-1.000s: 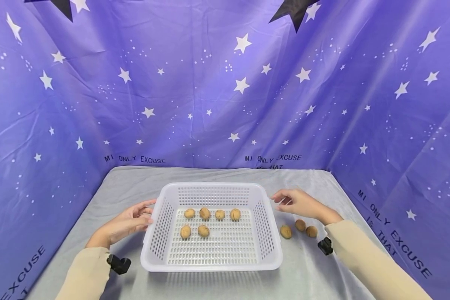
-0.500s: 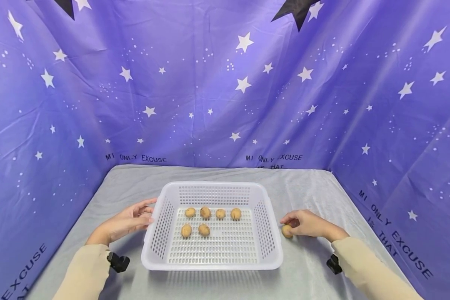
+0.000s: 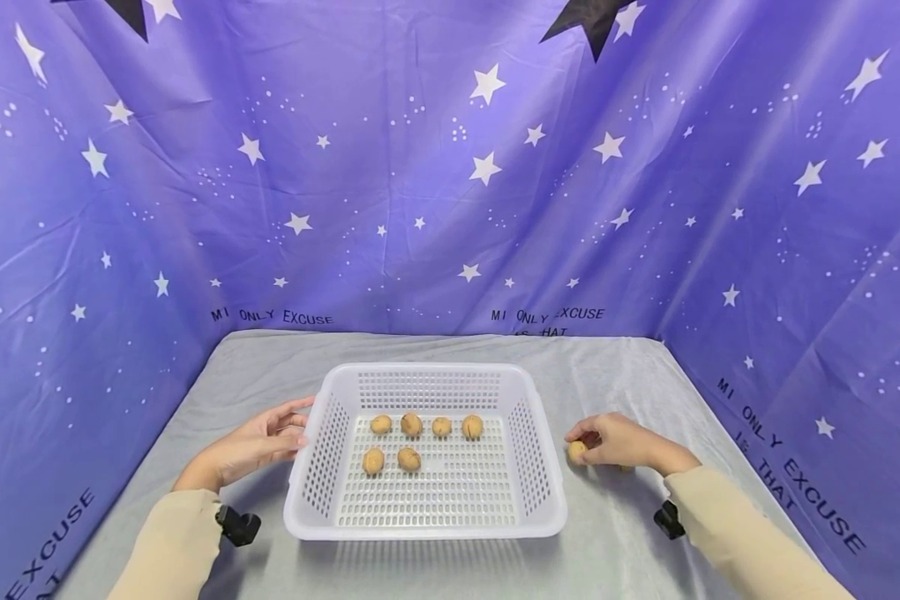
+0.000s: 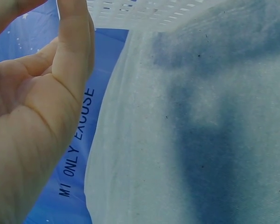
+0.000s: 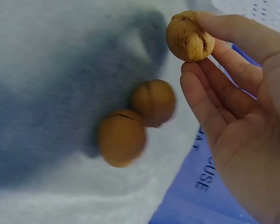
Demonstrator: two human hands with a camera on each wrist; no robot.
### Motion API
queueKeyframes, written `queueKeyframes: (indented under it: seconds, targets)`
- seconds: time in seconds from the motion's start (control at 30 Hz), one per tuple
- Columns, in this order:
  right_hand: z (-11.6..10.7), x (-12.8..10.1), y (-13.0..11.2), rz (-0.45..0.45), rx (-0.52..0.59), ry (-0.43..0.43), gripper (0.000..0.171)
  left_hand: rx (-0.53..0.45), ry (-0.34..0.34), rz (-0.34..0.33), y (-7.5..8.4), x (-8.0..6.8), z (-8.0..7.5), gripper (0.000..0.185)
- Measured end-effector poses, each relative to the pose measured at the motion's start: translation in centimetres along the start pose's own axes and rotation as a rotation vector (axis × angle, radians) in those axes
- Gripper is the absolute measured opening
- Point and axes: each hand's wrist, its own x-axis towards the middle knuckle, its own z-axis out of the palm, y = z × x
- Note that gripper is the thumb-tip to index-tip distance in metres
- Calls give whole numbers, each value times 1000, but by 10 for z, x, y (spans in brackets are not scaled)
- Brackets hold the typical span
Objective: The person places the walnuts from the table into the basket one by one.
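My right hand [image 3: 622,442] pinches a walnut [image 5: 189,37] between thumb and fingertips, just right of the basket. In the right wrist view, two more walnuts [image 5: 154,102] lie side by side on the cloth under the hand; in the head view the hand mostly hides them. My left hand [image 3: 251,446] touches the left side of the white plastic basket [image 3: 423,533] with its fingers fairly straight. Inside the basket are several walnuts [image 3: 408,459], set in a back row and a shorter row in front of it, toward the left.
A grey cloth [image 3: 622,550] covers the table. Purple curtains [image 3: 420,167] with stars and printed words stand at the back and both sides. Each wrist wears a black camera [image 3: 237,526].
My right hand has come down and nearer from beside the basket's right rim, taken hold of a walnut, and raised it slightly. The left hand has stayed at the basket.
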Motion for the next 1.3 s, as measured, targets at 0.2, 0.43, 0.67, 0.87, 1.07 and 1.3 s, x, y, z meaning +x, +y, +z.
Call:
queueKeyframes:
  seconds: [0.2, 0.43, 0.67, 0.87, 1.07, 1.3]
  targets:
    - [-25, 4, -18, -16, -17, 59, 36, -1, 2, -3, 0, 0, 0, 77]
    - [-54, 15, -44, -53, -49, 124, 37, 14, 7, -6, 0, 0, 0, 76]
    - [-57, 44, -73, -133, -102, 97, 37, 5, 1, 1, 0, -1, 0, 74]
    - [-40, 78, -105, -191, -110, 6, 37, 9, 5, -3, 0, -2, 0, 75]
    - [-15, 110, -129, -241, -139, -100, 36, 15, -2, 4, -1, -2, -2, 74]
    - [18, 133, -143, -243, -136, -200, 35, 16, -8, 7, 0, 0, -1, 74]
